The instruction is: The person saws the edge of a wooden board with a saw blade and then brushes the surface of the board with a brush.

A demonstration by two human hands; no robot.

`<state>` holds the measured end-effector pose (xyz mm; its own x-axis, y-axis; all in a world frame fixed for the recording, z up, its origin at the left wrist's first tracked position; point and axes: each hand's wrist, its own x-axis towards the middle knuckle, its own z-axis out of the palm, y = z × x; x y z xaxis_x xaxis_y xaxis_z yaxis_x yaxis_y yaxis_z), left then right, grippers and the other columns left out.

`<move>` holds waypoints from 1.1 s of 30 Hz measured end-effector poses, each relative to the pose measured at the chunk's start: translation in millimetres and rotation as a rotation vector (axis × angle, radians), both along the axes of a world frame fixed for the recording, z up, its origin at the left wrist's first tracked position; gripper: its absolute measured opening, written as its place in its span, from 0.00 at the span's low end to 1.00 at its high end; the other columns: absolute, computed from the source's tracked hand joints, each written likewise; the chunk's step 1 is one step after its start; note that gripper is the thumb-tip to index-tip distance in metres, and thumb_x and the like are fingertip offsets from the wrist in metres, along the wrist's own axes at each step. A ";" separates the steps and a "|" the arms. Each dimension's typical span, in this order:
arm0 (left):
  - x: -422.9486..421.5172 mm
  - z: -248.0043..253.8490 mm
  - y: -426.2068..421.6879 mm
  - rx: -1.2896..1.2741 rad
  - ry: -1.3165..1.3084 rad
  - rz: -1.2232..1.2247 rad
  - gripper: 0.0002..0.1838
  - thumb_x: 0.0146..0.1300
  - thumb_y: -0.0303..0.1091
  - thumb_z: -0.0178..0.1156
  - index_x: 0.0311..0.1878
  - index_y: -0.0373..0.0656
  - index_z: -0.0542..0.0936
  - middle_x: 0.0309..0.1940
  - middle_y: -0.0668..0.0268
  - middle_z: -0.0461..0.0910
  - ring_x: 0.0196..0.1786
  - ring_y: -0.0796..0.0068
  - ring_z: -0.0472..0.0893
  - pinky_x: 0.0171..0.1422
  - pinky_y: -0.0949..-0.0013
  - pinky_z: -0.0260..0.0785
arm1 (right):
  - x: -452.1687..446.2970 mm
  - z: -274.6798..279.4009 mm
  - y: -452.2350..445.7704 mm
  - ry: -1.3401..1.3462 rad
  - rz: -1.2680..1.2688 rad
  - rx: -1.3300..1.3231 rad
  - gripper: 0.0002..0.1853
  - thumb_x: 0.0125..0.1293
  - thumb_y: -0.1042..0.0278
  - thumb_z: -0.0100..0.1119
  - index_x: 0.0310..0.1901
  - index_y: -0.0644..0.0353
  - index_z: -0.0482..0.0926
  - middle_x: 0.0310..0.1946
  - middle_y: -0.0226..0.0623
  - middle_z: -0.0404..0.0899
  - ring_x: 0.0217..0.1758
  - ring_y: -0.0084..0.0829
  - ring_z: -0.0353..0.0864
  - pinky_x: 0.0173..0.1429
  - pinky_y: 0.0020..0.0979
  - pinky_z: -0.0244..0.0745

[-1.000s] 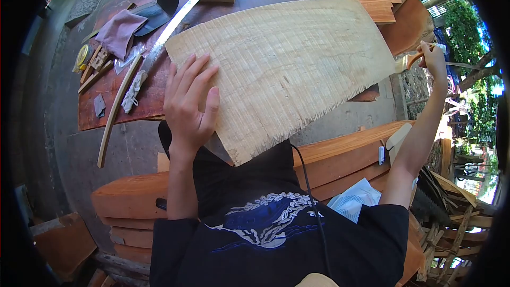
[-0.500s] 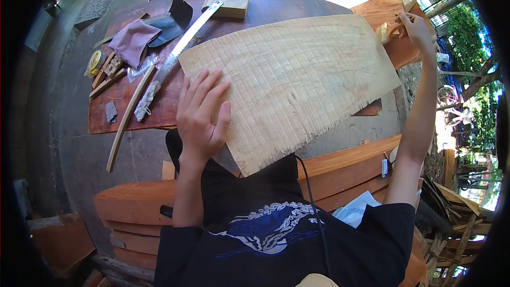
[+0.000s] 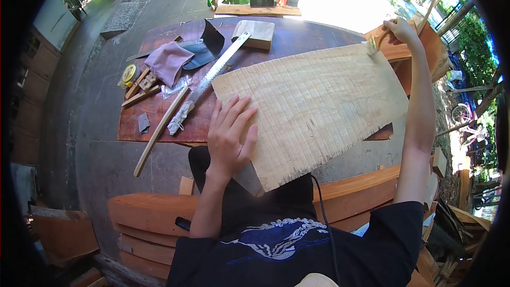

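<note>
A thin, pale wooden board with a frayed near edge lies tilted across the table in front of me. My left hand rests on its left end, fingers stretched out and flat. At the far right corner, my right hand is closed around the handle of a brush. The pale brush head overlaps the board's corner; whether it presses on the wood I cannot tell. Left of the board lies a long handsaw with a cloth-wrapped handle.
The dark table also bears a wooden block, a mauve cloth, a yellow tape roll, small wood pieces and a curved strip overhanging the near edge. Orange-brown timber is stacked close to my body.
The view has tilted up and shifted, so the scene sits lower and further right. My right hand has brought the brush leftward over the board's corner. My left hand stays on the board.
</note>
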<state>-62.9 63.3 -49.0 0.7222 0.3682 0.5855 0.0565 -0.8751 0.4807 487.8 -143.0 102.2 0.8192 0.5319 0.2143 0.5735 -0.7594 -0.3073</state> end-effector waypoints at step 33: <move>-0.3 -1.0 -2.0 0.001 -0.034 0.000 0.17 0.64 0.36 0.57 0.53 0.39 0.83 0.62 0.56 0.79 0.70 0.53 0.72 0.79 0.45 0.54 | -177.6 2.1 146.6 -0.443 0.155 -0.424 0.20 0.73 0.55 0.59 0.38 0.68 0.87 0.23 0.37 0.84 0.23 0.25 0.83 0.32 0.30 0.77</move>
<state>-63.2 61.2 -50.0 0.7018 0.3674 0.6103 0.0401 -0.8758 0.4810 310.2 3.6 104.3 0.6077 0.7505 0.2598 0.6905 -0.6609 0.2939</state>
